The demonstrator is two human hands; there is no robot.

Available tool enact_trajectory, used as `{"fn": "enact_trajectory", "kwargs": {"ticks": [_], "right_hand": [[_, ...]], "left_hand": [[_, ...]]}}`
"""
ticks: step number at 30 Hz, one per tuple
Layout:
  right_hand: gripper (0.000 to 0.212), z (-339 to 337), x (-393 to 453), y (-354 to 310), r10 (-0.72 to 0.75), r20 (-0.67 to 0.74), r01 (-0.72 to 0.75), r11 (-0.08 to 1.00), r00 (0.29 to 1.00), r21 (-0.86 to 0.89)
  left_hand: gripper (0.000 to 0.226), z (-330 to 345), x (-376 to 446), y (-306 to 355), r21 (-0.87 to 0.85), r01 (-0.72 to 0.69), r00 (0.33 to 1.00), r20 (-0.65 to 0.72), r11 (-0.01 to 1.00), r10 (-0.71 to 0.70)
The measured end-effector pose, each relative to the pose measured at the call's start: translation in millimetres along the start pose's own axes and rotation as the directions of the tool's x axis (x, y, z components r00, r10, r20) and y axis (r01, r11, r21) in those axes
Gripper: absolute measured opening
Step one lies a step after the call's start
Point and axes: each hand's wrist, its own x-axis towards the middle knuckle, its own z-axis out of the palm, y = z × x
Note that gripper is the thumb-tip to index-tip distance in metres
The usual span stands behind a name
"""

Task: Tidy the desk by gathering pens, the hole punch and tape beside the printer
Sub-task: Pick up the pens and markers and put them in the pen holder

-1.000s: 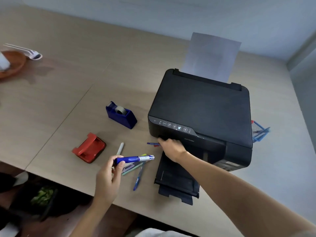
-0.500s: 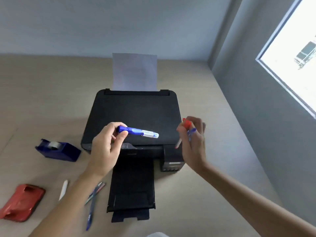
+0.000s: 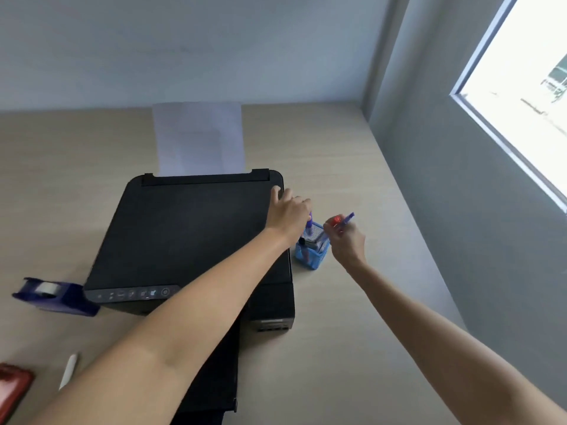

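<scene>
Blue mesh pen cup (image 3: 311,256) sits on the desk (image 3: 352,332) just beside the printer (image 3: 190,234), right side, already holding a few pens. Your left hand (image 3: 290,214) reaches across the printer lid, fingers closed round a blue marker (image 3: 310,225) that points down into the cup mouth. Your right hand (image 3: 345,240) hovers just right of the cup, pinched shut on two pens, a red-capped one (image 3: 337,219) and a blue one (image 3: 349,216), tips angled up and away. Risks, my read: both hands crowd one small, light cup; a knuckle or a pen tip catching the mesh rim could tip it, and it has the printer wall on one side only. Dropping the marker at an angle may snag it on the pens already inside and flick it out. Letting both right-hand pens go together could bounce one off the rim onto the desk. Your left forearm lies over the printer lid and near the control strip (image 3: 135,294), so dragging it back low could press a button. Room: open desk right of and in front of the cup, wall well apart on the right, so withdraw the right hand that way. Rear paper sheet (image 3: 199,139) stands upright behind the printer; keep clear. Remaining: tape dispenser (image 3: 52,294) touching or just beside the printer's left front corner, white pen (image 3: 69,371) and red hole punch (image 3: 12,384) near the lower left frame edge, well apart from the cup.
</scene>
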Motion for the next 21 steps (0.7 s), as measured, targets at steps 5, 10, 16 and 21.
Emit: {"fn": "enact_trajectory", "kwargs": {"ticks": [5,10,16,21], "right_hand": [[0.011,4,14,16,0.004,0.149,0.011,0.995,0.989,-0.099],[0.022,2,19,22,-0.037,0.188,0.064,0.988,0.981,-0.138],[0.047,-13,2,1,-0.128,0.071,0.139,0.972,0.989,-0.188],[0.025,-11,-47,-55,-0.422,-0.173,0.42,0.906,0.89,-0.055]], "left_hand": [[0.014,26,19,14,0.179,-0.033,0.971,0.237,0.983,-0.01],[0.017,34,18,14,0.2,-0.035,0.948,0.316,0.979,-0.031],[0.029,3,-15,-7,-0.067,-0.018,1.0,0.021,0.998,0.019],[0.025,-38,-103,-66,-0.556,-0.072,0.959,-0.267,0.828,-0.096]]}}
